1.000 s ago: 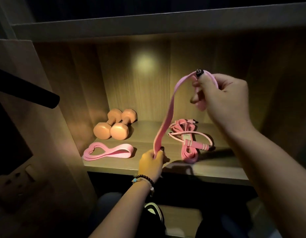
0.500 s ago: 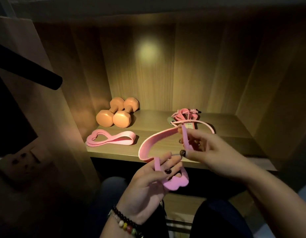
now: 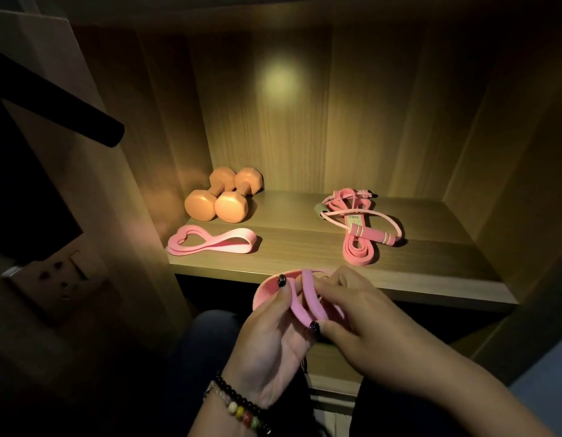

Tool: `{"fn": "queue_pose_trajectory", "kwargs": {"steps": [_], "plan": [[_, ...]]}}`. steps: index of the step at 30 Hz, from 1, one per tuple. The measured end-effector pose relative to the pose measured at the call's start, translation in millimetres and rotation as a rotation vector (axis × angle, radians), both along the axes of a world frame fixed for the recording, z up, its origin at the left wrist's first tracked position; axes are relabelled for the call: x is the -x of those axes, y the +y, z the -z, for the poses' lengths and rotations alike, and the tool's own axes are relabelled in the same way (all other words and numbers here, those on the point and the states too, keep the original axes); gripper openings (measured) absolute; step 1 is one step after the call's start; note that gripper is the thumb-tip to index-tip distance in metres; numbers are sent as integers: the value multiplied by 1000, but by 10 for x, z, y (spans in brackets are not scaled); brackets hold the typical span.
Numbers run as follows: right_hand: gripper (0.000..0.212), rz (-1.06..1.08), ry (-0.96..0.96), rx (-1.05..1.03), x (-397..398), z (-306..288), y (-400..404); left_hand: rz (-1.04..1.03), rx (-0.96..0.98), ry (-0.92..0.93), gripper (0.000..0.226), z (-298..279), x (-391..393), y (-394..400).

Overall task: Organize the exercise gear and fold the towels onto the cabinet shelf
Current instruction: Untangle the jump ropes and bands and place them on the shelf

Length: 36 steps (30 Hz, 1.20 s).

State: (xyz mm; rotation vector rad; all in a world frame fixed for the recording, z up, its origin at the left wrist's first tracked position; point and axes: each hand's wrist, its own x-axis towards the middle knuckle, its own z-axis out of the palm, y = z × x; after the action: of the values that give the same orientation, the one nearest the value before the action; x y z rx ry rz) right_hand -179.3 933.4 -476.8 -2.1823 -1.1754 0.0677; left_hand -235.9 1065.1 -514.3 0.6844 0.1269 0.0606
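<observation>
I hold a pink resistance band (image 3: pixel 300 302) coiled into loops just in front of the cabinet shelf (image 3: pixel 304 247). My left hand (image 3: pixel 273 345) grips it from below, thumb and fingers curled round the loops. My right hand (image 3: pixel 352 320) pinches the band from the right. On the shelf lie two orange dumbbells (image 3: pixel 222 200) at the back left, a folded pink band (image 3: pixel 210 244) in front of them, and a pink jump rope bundled with another band (image 3: pixel 361 228) at the right. No towels are in view.
The shelf is a wooden alcove with side walls close at left and right. A dark bar (image 3: pixel 68 111) juts in from the left, with a wall socket (image 3: pixel 58 272) below it. My knees sit below the shelf edge.
The band hung stretched between my raised right hand and low left hand. Both hands have come together below the shelf edge and the band is now gathered into small loops.
</observation>
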Motion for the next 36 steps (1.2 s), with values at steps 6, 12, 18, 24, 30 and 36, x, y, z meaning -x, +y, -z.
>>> {"fn": "queue_pose_trajectory", "kwargs": {"steps": [6,12,18,24,30,36], "plan": [[34,138,-74,-247,93,186,119,-58,205,64,54,7,0,-9],[23,208,-110,-359,137,425,145,-85,188,137,60,35,-2,-33],[66,660,423,-359,201,502,112,-221,277,162,56,95,-75,21],[10,570,702,-528,137,564,112,-281,216,161,44,80,-76,-44],[32,475,965,-760,195,416,145,-306,73,134,35,104,-81,-70],[14,487,702,-558,88,393,78,-258,-136,153,32,232,-113,-78]]}}
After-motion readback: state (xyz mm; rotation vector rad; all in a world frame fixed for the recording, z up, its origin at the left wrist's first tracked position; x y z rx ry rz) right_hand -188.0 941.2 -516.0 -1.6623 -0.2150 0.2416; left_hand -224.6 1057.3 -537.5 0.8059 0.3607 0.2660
